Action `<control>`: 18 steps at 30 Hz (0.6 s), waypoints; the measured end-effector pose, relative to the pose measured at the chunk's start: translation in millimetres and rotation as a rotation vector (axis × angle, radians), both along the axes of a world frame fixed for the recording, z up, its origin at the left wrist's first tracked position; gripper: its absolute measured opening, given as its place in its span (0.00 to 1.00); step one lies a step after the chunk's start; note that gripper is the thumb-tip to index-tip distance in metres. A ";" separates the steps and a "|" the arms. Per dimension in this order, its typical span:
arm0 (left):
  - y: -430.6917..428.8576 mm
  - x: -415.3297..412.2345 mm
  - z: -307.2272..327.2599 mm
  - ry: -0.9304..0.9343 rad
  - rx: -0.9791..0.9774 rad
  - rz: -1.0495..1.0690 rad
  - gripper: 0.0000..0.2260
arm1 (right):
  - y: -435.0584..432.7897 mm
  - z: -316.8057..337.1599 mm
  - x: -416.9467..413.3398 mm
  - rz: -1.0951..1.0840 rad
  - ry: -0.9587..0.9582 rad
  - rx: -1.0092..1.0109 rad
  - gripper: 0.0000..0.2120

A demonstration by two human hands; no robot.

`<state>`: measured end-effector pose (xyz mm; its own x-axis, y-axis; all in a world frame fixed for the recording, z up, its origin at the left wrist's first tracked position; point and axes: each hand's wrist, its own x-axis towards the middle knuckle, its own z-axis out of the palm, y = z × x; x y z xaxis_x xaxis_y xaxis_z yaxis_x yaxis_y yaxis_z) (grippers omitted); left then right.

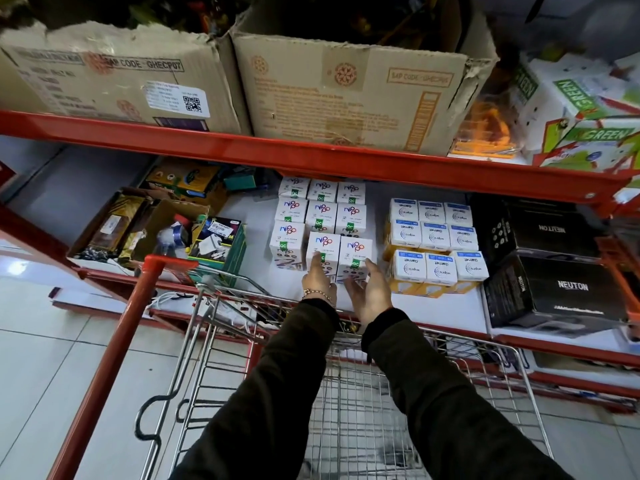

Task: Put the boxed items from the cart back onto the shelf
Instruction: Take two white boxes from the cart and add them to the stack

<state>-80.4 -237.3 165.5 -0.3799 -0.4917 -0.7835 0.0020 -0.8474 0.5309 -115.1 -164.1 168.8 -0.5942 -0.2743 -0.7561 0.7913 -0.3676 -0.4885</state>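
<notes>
boxes (337,254) upright on shelf (311,306) | hands (346,289) touching fronts

The shelf frame (311,157) is glossy red, its deck white. At the frame's centre, white boxes (322,216) carry blue-and-red logos and green squares. Right of them, white boxes (434,237) with blue swirl marks sit over yellow sides. Far right, cartons (554,289) are black with white lettering. Upper frame, cardboard cartons (346,95) are brown with orange print. Both sleeves (433,393) are dark olive. The cart (346,393) is silver wire with a red handle.
</notes>
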 end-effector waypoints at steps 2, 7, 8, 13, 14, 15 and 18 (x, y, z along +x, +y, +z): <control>-2.5 -3.0 -0.8 -0.004 -0.010 -0.009 0.21 | -0.5 -4.7 -3.9 0.016 0.011 0.031 0.05; -7.9 -7.9 -1.8 -0.052 -0.046 -0.011 0.22 | -4.4 -7.9 -10.8 0.041 0.044 0.032 0.07; -9.4 -8.4 -1.5 -0.055 -0.051 -0.014 0.21 | -5.5 -7.1 -12.1 0.044 0.043 0.028 0.07; -17.9 -11.7 -1.3 -0.056 -0.086 -0.057 0.23 | -11.7 -4.2 -17.1 0.051 0.028 0.017 0.06; -19.5 -11.9 -1.7 -0.070 -0.100 -0.078 0.24 | -12.6 -4.0 -17.2 0.050 0.029 0.015 0.06; -20.8 -11.8 -1.8 -0.077 -0.101 -0.082 0.24 | -13.3 -4.1 -17.7 0.045 0.029 0.012 0.06; -23.4 -11.8 -5.7 -0.076 -0.111 -0.110 0.26 | -14.5 -5.7 -18.5 0.042 0.036 0.010 0.09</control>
<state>-92.1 -260.7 159.9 -0.3775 -0.5356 -0.7554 -0.1314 -0.7765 0.6163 -133.6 -178.6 163.1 -0.6091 -0.2925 -0.7371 0.7879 -0.3296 -0.5203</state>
